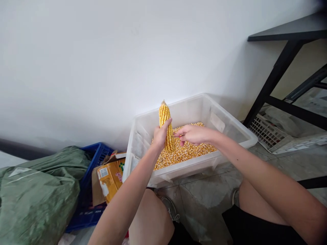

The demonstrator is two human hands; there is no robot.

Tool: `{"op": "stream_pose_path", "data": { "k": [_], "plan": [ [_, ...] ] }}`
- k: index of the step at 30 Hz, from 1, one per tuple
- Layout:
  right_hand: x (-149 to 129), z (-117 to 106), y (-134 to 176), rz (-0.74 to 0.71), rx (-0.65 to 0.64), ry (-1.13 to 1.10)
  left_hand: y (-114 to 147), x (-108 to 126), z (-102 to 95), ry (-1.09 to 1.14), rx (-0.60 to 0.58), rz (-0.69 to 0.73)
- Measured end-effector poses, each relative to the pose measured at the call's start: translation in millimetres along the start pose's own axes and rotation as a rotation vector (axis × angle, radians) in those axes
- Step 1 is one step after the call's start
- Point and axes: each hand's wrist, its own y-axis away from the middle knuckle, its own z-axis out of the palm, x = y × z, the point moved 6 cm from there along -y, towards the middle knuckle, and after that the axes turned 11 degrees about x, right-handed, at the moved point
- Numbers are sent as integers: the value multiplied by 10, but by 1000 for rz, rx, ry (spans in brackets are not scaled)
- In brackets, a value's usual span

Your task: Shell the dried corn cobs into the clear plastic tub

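Observation:
A yellow corn cob (169,136) stands nearly upright above a clear plastic bin (209,105), its rows of kernels looking whole on the side I see. My left hand (160,133) is wrapped round its middle, thumb across the front. Just right of the cob, my right hand (191,134) has its fingers curled together, pointing at the cob's side. A small reddish bit shows at those fingertips, too small to name. Loose corn kernels (186,151) cover the bin's floor below both hands.
Left of the bin lie an orange cardboard box (112,177), a blue crate (89,204) and a green sack (43,194). At right stand a black-framed table (276,68) and a white basket (265,132). A white wall (102,68) runs behind the bin.

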Motion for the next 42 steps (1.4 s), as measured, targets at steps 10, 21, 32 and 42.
{"op": "stream_pose_path", "data": {
  "k": [10, 21, 32, 42],
  "plan": [
    [-168, 134, 83, -215, 191, 196, 136, 55, 20, 131, 50, -97],
    [-74, 112, -12, -222, 88, 107, 140, -1, 60, 150, -26, -154],
    [-211, 230, 74, -210, 328, 292, 118, 22, 12, 151, 106, -153],
    [-348, 470, 74, -173, 365, 457, 14, -10, -158, -91, 355, 103]
  ]
}}
